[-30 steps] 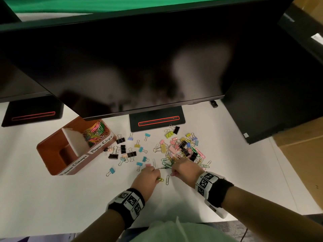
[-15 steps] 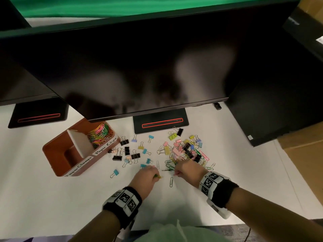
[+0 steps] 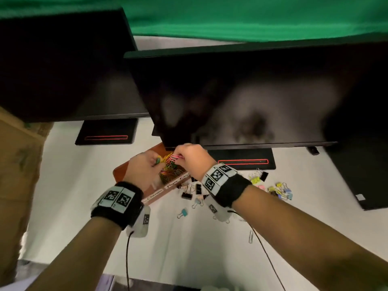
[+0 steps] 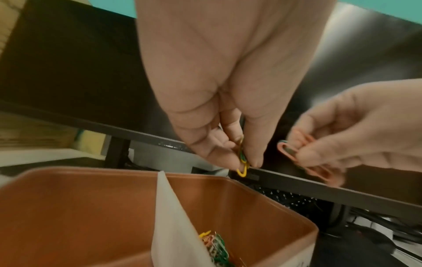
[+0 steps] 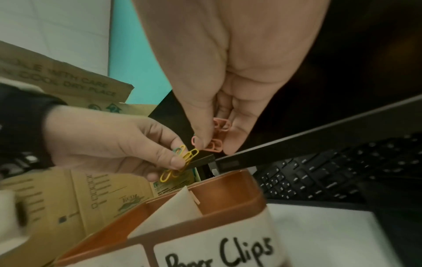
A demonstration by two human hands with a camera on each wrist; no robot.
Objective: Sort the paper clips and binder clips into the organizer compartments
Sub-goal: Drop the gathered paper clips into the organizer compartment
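Note:
The brown organizer (image 3: 123,172) (image 4: 68,207) (image 5: 230,204) stands on the white desk, split by a white divider (image 4: 171,216); its right compartment, labelled "Paper Clips" (image 5: 219,251), holds coloured paper clips (image 3: 170,173) (image 4: 215,245). Both hands hover over that compartment. My left hand (image 3: 144,166) (image 4: 245,162) (image 5: 180,160) pinches yellow and green paper clips (image 4: 242,162) (image 5: 182,162). My right hand (image 3: 189,156) (image 5: 214,142) (image 4: 303,157) pinches pink paper clips (image 3: 175,158) (image 5: 217,135) (image 4: 297,155). Binder clips (image 3: 193,192) lie scattered on the desk right of the organizer.
Two dark monitors (image 3: 252,91) overhang the desk, their stands (image 3: 241,160) close behind the organizer. A cardboard box (image 3: 16,175) sits at the left. A lone paper clip (image 3: 251,236) lies near my right forearm. More binder clips (image 3: 279,190) lie further right. A black keyboard (image 5: 331,173) shows behind.
Both hands have lifted off the desk with paper clips in them and moved left and back to above the organizer's paper-clip compartment. The head view has swung left.

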